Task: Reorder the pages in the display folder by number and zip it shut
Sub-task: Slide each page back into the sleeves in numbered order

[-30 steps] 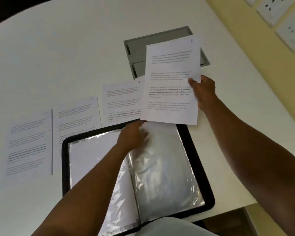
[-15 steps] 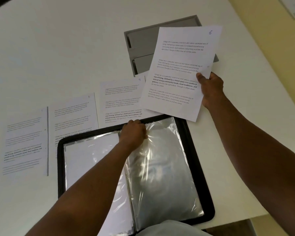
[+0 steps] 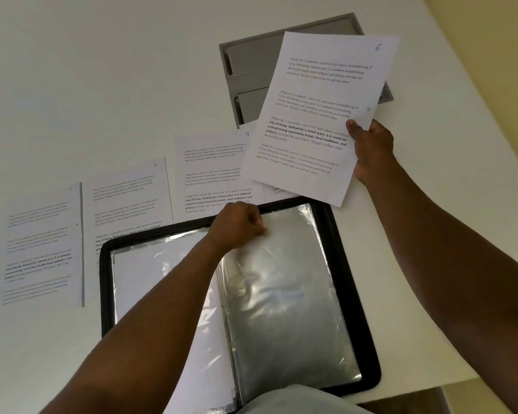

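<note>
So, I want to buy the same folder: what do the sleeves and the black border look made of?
The sleeves look like thin clear plastic film: glossy, wrinkled, with bright glare streaks. The black border is matte and rounded, probably fabric or soft plastic; the picture cannot settle which.

White table (image 3: pixel 108 70) with a grey recessed hatch (image 3: pixel 251 52), yellow wall (image 3: pixel 491 40) at the right
</note>
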A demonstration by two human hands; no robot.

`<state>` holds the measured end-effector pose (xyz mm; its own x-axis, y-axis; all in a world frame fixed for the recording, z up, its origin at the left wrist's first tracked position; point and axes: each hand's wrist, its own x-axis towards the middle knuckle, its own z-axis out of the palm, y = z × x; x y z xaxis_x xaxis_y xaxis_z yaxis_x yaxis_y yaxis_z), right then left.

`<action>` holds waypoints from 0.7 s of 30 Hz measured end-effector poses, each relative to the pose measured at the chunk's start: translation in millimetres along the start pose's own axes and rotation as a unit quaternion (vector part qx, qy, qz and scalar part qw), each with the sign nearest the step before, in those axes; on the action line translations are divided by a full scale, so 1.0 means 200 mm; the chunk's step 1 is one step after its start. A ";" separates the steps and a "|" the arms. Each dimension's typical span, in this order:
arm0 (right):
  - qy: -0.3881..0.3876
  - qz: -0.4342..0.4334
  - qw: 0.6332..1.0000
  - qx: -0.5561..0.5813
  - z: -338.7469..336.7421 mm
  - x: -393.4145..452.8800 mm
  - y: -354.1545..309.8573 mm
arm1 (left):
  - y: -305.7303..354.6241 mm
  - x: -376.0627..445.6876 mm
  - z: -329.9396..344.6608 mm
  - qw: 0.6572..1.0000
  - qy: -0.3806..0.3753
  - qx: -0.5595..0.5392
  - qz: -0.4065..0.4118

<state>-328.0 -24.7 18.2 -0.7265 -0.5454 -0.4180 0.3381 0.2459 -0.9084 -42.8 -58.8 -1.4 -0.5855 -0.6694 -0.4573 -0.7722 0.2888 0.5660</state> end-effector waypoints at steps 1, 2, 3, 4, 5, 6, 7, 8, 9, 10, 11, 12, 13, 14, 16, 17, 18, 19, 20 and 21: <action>0.000 0.000 1.000 -0.001 0.00 0.00 0.00 | 0.01 0.00 -0.01 1.000 -0.003 -0.009 0.003; -0.001 0.000 1.000 -0.003 0.00 0.01 0.00 | 0.01 0.01 -0.01 1.000 -0.004 -0.014 0.007; -0.003 -0.002 1.000 -0.005 0.01 0.01 0.00 | 0.02 0.01 -0.02 1.000 -0.005 -0.006 0.014; -0.003 -0.004 1.000 -0.008 0.01 0.01 0.01 | 0.02 0.02 -0.02 1.000 -0.011 0.015 0.025; -0.002 -0.006 1.000 -0.009 0.02 0.01 0.01 | 0.02 0.02 -0.01 0.998 -0.019 0.041 0.037; 0.000 -0.007 1.000 -0.007 0.02 0.01 0.01 | 0.02 0.02 0.00 0.997 -0.027 0.061 0.045; 0.001 -0.008 1.000 -0.004 0.02 0.01 0.01 | 0.02 0.02 0.01 0.996 -0.028 0.074 0.050; 0.001 -0.011 1.000 -0.002 0.03 0.02 0.01 | 0.01 0.01 0.01 0.995 -0.019 0.084 0.053; -0.001 -0.013 1.000 0.000 0.04 0.02 0.00 | 0.01 0.00 0.02 0.994 -0.002 0.096 0.055; -0.004 -0.014 1.000 0.004 0.05 0.02 0.00 | 0.01 -0.02 0.02 0.992 0.019 0.105 0.061; -0.007 -0.017 1.000 0.010 0.06 0.02 0.00 | 0.00 -0.03 0.02 0.991 0.038 0.111 0.071; -0.010 -0.019 1.000 0.021 0.07 0.02 -0.01 | 0.00 -0.03 0.01 0.988 0.053 0.114 0.085; -0.015 -0.020 0.999 0.035 0.08 0.01 -0.01 | -0.01 -0.04 0.01 0.985 0.063 0.121 0.102; -0.022 -0.019 0.998 0.053 0.10 0.01 -0.01 | -0.01 -0.05 0.01 0.981 0.072 0.133 0.124; -0.043 -0.014 0.995 0.088 0.15 -0.01 0.00 | -0.03 -0.06 0.01 0.965 0.107 0.176 0.165; -0.053 -0.009 0.993 0.101 0.18 -0.03 0.00 | -0.04 -0.07 0.03 0.957 0.137 0.186 0.174; -0.062 -0.003 0.991 0.114 0.22 -0.04 0.01 | -0.05 -0.08 0.05 0.952 0.162 0.188 0.178; -0.072 0.004 0.989 0.130 0.26 -0.06 0.02 | -0.06 -0.09 0.06 0.949 0.178 0.190 0.177; -0.081 0.012 0.986 0.148 0.30 -0.07 0.03 | -0.06 -0.10 0.08 0.948 0.185 0.191 0.174; -0.090 0.021 0.983 0.161 0.33 -0.09 0.04 | -0.07 -0.10 0.10 0.949 0.187 0.191 0.168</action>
<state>-272.5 -66.6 18.2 -0.5999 -0.6807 -0.4204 0.5584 0.0200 -0.8293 -25.3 -35.5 -12.5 -0.7412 -0.6710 0.0203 -0.6326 0.7083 0.3132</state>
